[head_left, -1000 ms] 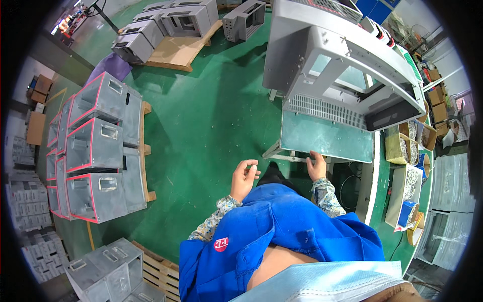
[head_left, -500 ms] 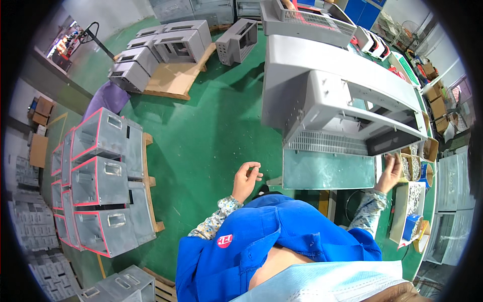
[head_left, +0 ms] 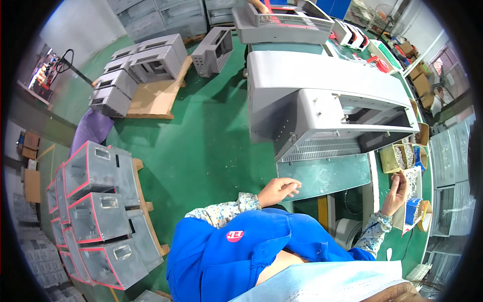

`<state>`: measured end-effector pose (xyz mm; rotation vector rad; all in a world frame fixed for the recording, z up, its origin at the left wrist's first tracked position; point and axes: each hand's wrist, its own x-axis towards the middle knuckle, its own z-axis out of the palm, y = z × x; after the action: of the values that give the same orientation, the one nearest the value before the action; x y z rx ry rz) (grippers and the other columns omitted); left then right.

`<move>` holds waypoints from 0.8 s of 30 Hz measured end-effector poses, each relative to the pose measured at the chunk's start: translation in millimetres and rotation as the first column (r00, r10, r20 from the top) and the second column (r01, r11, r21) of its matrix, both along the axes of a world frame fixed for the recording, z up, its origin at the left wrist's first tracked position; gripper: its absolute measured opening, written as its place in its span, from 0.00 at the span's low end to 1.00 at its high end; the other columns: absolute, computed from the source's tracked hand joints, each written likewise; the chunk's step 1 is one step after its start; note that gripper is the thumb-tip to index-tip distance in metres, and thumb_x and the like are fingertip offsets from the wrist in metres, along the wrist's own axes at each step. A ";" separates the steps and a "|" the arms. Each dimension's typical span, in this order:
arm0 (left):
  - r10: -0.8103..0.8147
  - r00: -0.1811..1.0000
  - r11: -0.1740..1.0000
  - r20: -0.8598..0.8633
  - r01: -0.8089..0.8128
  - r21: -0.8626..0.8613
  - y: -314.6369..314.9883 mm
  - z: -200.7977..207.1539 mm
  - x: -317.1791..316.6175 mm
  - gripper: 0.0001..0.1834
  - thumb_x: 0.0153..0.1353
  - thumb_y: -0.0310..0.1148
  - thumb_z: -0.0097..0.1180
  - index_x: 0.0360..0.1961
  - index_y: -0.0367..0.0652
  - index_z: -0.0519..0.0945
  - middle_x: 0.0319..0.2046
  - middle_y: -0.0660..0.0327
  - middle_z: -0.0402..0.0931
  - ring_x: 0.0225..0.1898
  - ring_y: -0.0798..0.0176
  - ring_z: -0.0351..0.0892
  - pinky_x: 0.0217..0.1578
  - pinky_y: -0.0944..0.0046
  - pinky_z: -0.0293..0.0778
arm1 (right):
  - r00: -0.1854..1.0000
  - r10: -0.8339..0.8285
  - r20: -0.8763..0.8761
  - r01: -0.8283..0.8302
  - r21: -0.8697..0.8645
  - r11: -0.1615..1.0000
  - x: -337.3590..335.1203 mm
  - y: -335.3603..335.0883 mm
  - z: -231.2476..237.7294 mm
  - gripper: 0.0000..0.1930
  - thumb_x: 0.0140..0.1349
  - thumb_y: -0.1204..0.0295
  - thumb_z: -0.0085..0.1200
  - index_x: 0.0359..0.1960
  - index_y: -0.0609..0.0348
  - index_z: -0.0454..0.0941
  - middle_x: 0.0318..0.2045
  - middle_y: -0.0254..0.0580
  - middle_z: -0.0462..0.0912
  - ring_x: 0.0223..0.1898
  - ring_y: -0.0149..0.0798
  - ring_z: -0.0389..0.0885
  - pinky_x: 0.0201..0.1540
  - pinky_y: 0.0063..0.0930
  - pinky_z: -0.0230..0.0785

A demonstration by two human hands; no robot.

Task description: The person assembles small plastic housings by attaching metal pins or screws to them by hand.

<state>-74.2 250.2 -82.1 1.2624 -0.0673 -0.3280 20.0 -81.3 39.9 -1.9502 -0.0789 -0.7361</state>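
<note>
A large light-grey housing (head_left: 312,108) with rectangular openings, a vented lower panel and several small upright posts lies on the workbench in front of me. My left hand (head_left: 280,192) hovers by the near left corner of the bench's glassy green top (head_left: 332,176), its fingers loosely bent and nothing visible in them. To the right, my right hand (head_left: 395,195) is beside a white box of small metal parts (head_left: 413,177). Its fingertips are drawn together; whatever may be between them is too small to make out.
Small bins of fasteners (head_left: 397,157) line the bench's right side. At left, grey metal boxes with red edging (head_left: 103,214) are stacked on a pallet. Further back, grey housings (head_left: 156,60) stand on another pallet. Another person's hand (head_left: 259,6) reaches into a grey housing (head_left: 287,32) at the far end.
My left hand has moved right, toward the bench edge. My right hand has drawn back from the housing's near corner to beside the box of parts. The view has shifted.
</note>
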 end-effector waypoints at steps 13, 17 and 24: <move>0.000 0.948 0.928 0.317 0.118 -0.353 -83.4 88.8 110.3 0.30 0.62 0.40 0.38 0.61 0.43 0.45 0.59 0.54 0.48 0.58 0.59 0.55 0.54 0.60 0.58 | 0.845 0.535 -0.015 -0.263 -0.882 0.391 195.8 62.5 162.9 0.17 0.55 0.72 0.47 0.47 0.60 0.67 0.42 0.47 0.72 0.44 0.44 0.72 0.47 0.30 0.62; 0.246 0.887 0.893 0.390 -0.052 -0.446 -101.3 97.6 130.1 0.27 0.63 0.42 0.32 0.59 0.38 0.50 0.57 0.53 0.54 0.56 0.57 0.59 0.55 0.59 0.57 | 0.799 0.513 -0.314 -0.469 -0.860 0.203 304.4 80.6 130.7 0.18 0.58 0.63 0.43 0.48 0.59 0.66 0.44 0.50 0.69 0.44 0.48 0.71 0.47 0.34 0.62; 0.386 0.830 0.884 0.403 -0.208 -0.419 -108.4 98.0 126.7 0.21 0.64 0.38 0.33 0.51 0.32 0.63 0.47 0.49 0.68 0.45 0.58 0.72 0.47 0.63 0.66 | 0.720 0.363 -0.592 -0.683 -0.697 0.219 385.9 89.0 83.4 0.24 0.58 0.52 0.39 0.40 0.61 0.74 0.36 0.55 0.75 0.39 0.50 0.73 0.44 0.32 0.62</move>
<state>52.5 141.7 15.9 0.9401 -0.3327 0.2757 405.9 7.7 123.2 -2.7567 -1.1528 0.2386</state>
